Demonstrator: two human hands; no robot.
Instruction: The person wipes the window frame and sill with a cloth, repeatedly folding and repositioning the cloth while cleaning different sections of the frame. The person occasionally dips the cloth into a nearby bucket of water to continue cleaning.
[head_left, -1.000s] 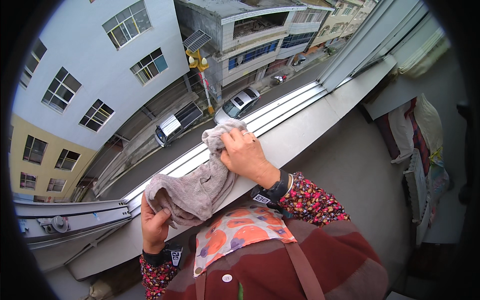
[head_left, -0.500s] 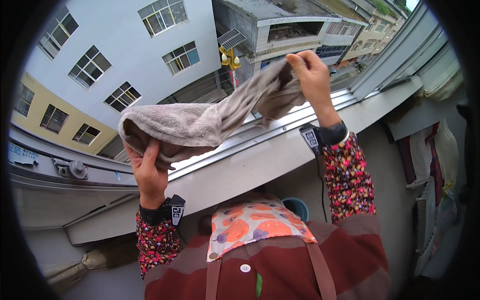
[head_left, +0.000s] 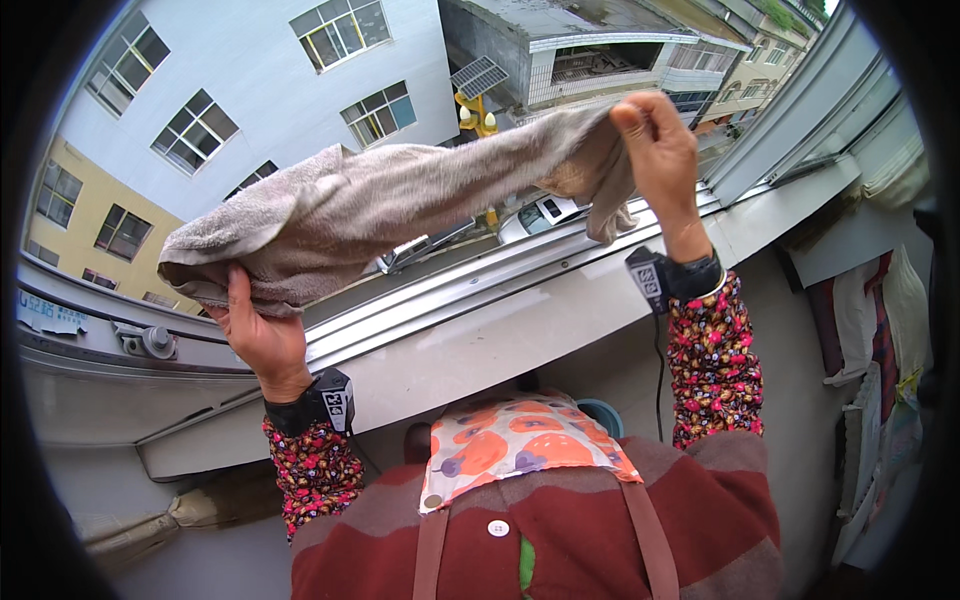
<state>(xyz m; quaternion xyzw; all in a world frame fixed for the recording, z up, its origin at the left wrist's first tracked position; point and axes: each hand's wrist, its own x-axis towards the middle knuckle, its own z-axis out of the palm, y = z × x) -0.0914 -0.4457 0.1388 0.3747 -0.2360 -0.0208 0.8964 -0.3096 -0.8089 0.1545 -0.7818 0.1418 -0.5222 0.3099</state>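
A grey-brown towel (head_left: 400, 205) hangs stretched between both my raised hands in front of an open window. My left hand (head_left: 255, 330) grips its bunched left end, and the cloth folds over my fingers. My right hand (head_left: 655, 160) pinches the right end high up, with a small flap dangling below the fingers. Both wrists carry a black band with a small tag. My sleeves are dark with a red flower print.
A metal window track and grey sill (head_left: 480, 340) run below the towel. Beyond them lie buildings and parked cars (head_left: 540, 215) on a street far below. Folded cloths (head_left: 870, 320) hang at the right. A round blue-rimmed thing (head_left: 605, 410) sits under the sill.
Both hands have lifted and drawn apart, pulling the crumpled towel out into a long stretched band. The right hand rose higher and further right.
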